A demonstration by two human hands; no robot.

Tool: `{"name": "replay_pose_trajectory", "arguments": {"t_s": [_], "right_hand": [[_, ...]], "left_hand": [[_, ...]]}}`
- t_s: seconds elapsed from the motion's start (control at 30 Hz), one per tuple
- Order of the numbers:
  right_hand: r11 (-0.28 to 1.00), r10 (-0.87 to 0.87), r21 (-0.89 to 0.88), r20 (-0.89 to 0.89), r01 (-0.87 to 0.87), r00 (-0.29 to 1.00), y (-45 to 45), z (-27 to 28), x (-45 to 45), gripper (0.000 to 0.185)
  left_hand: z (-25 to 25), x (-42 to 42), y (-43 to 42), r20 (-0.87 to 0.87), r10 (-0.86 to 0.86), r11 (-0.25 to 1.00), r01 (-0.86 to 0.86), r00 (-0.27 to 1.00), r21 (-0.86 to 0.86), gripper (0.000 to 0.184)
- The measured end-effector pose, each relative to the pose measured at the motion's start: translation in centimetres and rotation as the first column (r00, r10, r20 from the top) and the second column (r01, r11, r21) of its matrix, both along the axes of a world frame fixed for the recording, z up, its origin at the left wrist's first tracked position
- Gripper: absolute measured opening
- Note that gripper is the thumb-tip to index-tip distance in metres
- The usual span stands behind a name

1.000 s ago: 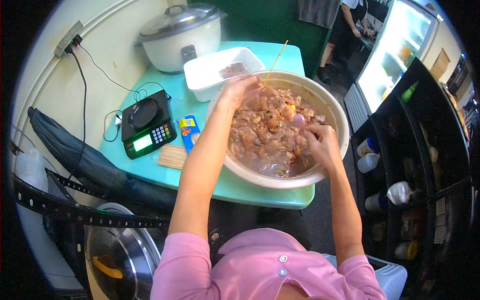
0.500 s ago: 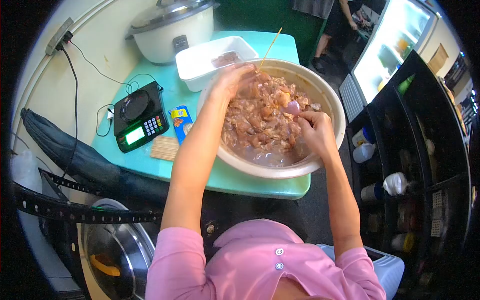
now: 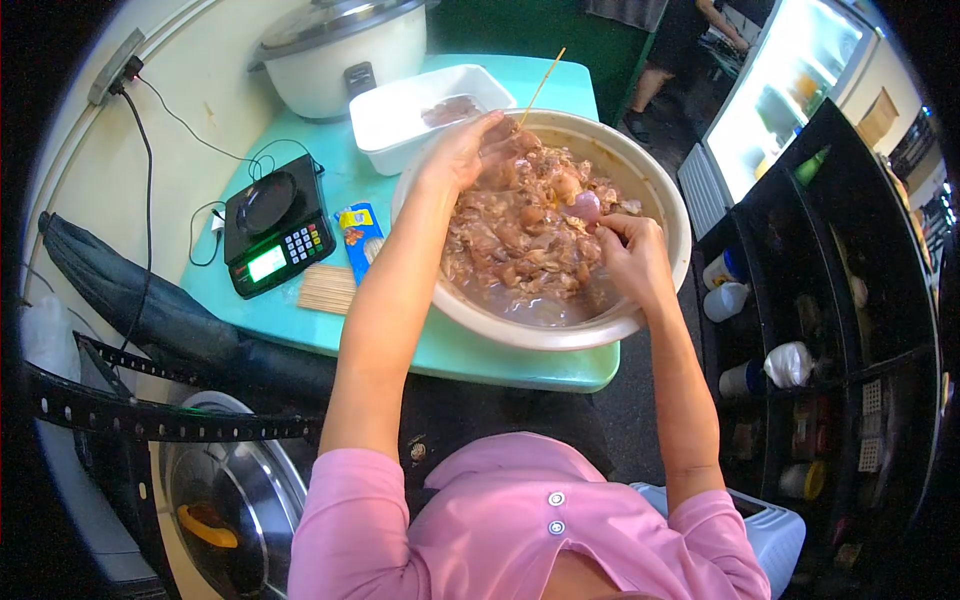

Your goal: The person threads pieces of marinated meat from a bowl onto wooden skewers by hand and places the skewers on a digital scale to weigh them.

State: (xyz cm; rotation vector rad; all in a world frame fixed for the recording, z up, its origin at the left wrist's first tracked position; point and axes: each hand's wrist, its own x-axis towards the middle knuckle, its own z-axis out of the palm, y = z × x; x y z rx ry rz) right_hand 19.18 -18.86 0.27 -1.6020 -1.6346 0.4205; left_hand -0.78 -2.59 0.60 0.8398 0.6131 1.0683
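Note:
A wide, pale basin [image 3: 640, 325] holds a heap of wet, marinated meat pieces [image 3: 530, 235] with cloudy liquid at the near side. My left hand [image 3: 465, 155] reaches over its far left rim, fingers apart and touching the heap, their tips partly hidden. Close to those fingers, a thin wooden skewer [image 3: 544, 84] slants up out of the basin. At the right side of the heap, my right hand [image 3: 635, 260] is closed in a pinch; what it grips is hidden. Just left of its fingertips lies a round purplish piece [image 3: 584, 207].
On the turquoise table [image 3: 560, 372] are a white tub [image 3: 385, 130] with some meat, a rice cooker [image 3: 345, 55], a digital scale [image 3: 275, 225], a blue packet [image 3: 362, 240] and a bundle of skewers [image 3: 327, 288]. Black shelves [image 3: 850, 300] stand right; another person [image 3: 690, 40] is behind.
The view has shifted slightly, so the table and basin appear a little higher. My left fingers look more spread and less blurred; my right hand keeps its pinch in nearly the same place.

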Motion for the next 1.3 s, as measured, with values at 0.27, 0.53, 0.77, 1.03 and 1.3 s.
{"name": "replay_pose_trajectory", "arguments": {"t_s": [0.27, 0.53, 0.77, 1.03, 1.3], "right_hand": [[1.0, 0.006, -0.001, -0.01, -0.006, 1.0, 0.2, -0.4, 0.2, 0.018], [1.0, 0.014, -0.003, 0.016, -0.014, 1.0, 0.4, -0.6, 0.3, 0.018], [1.0, -0.009, -0.007, 0.002, 0.009, 1.0, 0.7, -1.0, 0.3, 0.018], [0.998, -0.04, -0.06, -0.028, 0.038, 0.999, 0.8, -0.7, 0.4, 0.013], [0.988, -0.095, 0.134, 0.188, 0.07, 0.978, 1.2, -1.3, 1.2, 0.014]], "left_hand": [[-0.6, 0.3, 0.4, -0.03, 0.002, 0.999, -0.001, 1.0, 0.039, 0.02], [-0.7, 0.4, 0.3, -0.077, -0.048, 0.995, 0.055, 0.996, 0.086, 0.02], [0.1, 0.0, -0.5, -0.018, -0.079, 0.997, 0.079, 0.997, 0.021, 0.022], [-1.1, 0.5, 0.3, -0.144, -0.019, 0.972, 0.052, 0.989, 0.23, 0.017], [-1.2, 1.7, 0.5, -0.047, -0.02, 0.937, 0.035, 0.999, 0.348, 0.017]]}}
